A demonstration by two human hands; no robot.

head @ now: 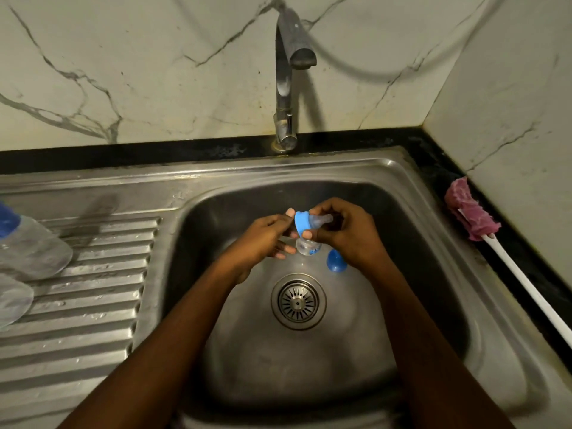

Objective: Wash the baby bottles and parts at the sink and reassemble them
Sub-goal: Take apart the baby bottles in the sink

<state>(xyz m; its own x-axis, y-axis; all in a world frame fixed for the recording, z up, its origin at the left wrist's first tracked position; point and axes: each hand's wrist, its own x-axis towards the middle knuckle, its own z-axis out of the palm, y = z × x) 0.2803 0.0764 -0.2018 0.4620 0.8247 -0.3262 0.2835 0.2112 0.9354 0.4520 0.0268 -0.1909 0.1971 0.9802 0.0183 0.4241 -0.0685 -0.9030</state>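
Over the steel sink basin (402, 274) both hands meet on a light blue collar ring (301, 223) with a clear teat (322, 218) sticking out to the right. My left hand (263, 239) pinches the ring's left rim. My right hand (346, 230) curls round the teat and the ring's lower edge. Below them in the basin lie a small clear bottle (306, 247) with blue print and a dark blue cap (335, 261). Two clear bottles, one (28, 246) with a blue top and another (12, 300) below it, lie on the drainboard at the left.
The tap (286, 75) stands behind the basin with no water running. A drain strainer (298, 301) sits in the basin's middle. A bottle brush (473, 215) with a pink head and white handle lies on the black counter at the right. The ribbed drainboard (93, 305) is wet.
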